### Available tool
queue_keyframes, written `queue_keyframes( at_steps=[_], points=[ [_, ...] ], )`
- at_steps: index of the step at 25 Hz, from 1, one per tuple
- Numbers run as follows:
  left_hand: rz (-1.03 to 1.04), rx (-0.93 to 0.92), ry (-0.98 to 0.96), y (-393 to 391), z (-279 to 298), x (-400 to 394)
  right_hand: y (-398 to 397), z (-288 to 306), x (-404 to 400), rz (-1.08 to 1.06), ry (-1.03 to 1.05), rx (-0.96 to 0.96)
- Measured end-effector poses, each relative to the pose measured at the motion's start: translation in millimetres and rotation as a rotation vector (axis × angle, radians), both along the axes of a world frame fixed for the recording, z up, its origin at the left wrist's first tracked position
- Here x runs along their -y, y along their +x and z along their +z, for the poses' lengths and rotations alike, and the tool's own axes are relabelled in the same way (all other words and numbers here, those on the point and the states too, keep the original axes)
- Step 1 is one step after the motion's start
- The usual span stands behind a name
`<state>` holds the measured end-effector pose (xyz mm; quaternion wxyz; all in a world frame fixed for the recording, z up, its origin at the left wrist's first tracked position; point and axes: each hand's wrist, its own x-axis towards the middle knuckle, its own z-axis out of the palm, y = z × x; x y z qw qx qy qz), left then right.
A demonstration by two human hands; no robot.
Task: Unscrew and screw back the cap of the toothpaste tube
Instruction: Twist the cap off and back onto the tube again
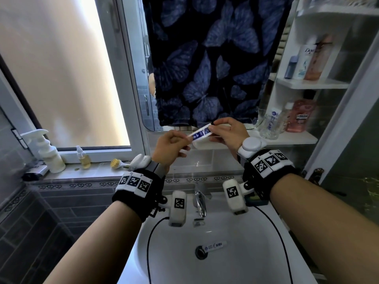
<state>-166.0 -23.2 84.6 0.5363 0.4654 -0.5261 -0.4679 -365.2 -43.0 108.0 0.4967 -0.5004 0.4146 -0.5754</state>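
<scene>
Toothpaste tube point(201, 132) is being held above the sink point(256, 232), left hand point(170, 149) pinching its lower end, right hand point(230, 132) gripping the upper end. Tube is likely handling light, soft, squeezable; cap hidden.

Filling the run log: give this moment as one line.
left hand: holds toothpaste tube | right hand: pinches tube's upper end | cap: hidden | location: above sink

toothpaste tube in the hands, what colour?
White with a dark blue printed panel on the toothpaste tube, seen in the head view.
</scene>
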Motion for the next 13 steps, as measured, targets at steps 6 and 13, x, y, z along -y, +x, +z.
queue_keyframes(
  at_steps=[6, 13],
  points=[
    [-0.088, 0.435, -0.132, -7, 4, -11, 2, 7, -7, 0.074, -0.081, -0.161],
    [-0.018, 0.284, -0.138, 36, -20, -43, 58, -23, -30, 0.147, 0.023, -0.364]
  ],
)
